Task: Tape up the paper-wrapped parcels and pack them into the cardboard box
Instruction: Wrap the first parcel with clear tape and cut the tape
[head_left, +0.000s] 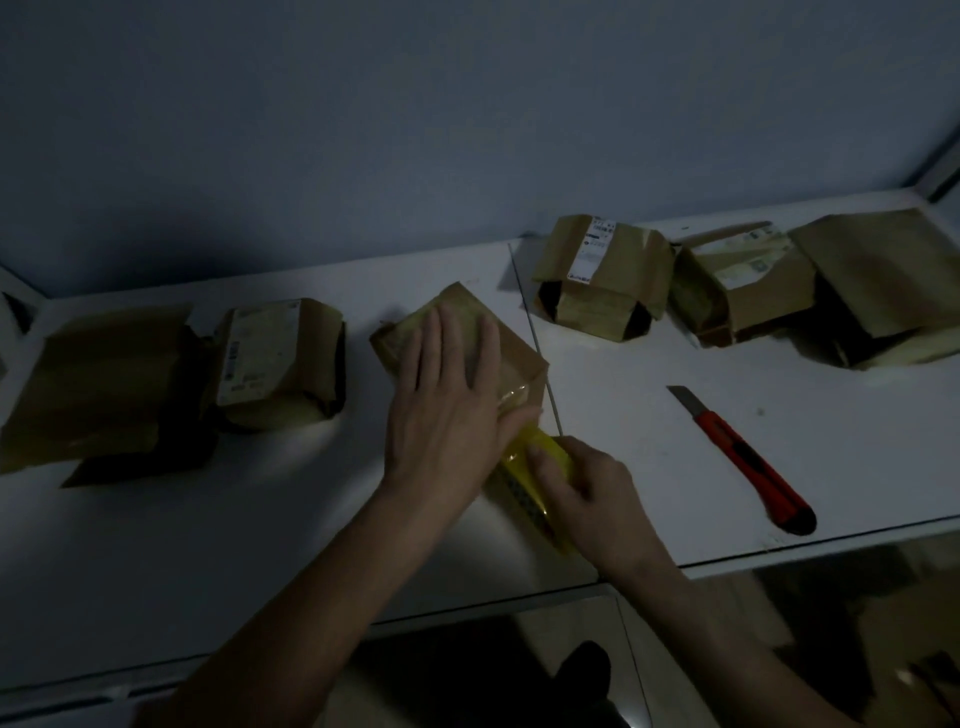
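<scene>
From the head view, in dim light, a person stands at a white table (208, 525) with one brown parcel (519, 358) in front of them. The left hand (447, 410) lies flat on top of it, fingers straight and spread, pressing it down. The right hand (592, 493) is curled round a yellow roll of tape (524, 467) just at the parcel's near edge, and a shiny strip of tape already runs up onto the parcel's near corner.

Two more parcels (275, 358) sit to the left and three others (605, 278) to the right at the back, several with open paper ends. A red box cutter (748, 462) lies on the table to the right, well apart from both hands. I see no cardboard box anywhere here.

The step looks like laying tape across the parcel's loose fold. To do it well, I'd say keep the flat hand's weight on so the paper can't shift, pull the roll low and taut so the strip lands without wrinkles, then rub it down with the fingers before cutting. The cutter sits off to the right, so the roll hand would have to let go to fetch it; keeping the strip tight until then matters
</scene>
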